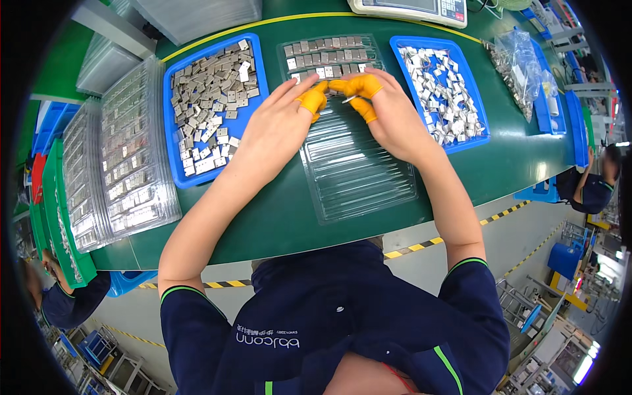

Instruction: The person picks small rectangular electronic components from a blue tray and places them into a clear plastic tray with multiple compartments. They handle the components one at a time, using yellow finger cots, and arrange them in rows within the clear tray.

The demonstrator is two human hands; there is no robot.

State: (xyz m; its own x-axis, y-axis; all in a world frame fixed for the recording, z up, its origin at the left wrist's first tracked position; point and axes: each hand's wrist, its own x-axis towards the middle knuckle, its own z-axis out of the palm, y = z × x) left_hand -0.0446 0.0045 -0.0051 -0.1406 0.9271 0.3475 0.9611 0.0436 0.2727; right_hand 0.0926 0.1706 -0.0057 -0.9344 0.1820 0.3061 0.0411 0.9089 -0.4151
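My left hand (280, 128) and my right hand (398, 122) meet over a clear plastic blister tray (359, 174), with yellow finger cots on thumbs and forefingers. The fingertips are close together above the tray's filled rows. My right thumb and forefinger pinch round a small, thin white piece (349, 100). My left thumb and forefinger are pressed together, and what they hold, if anything, is hidden. Small flat metal-and-white connector-like parts (322, 59) fill the tray's far rows; its near grooves are bare.
Left stands a blue bin (240, 128) of grey metal parts, beside stacked filled blister trays (135, 164). A blue bin (484, 131) of white parts with thin wires is at right. Behind are a scale (421, 8) and yellow tape (296, 18). Other people work at both sides.
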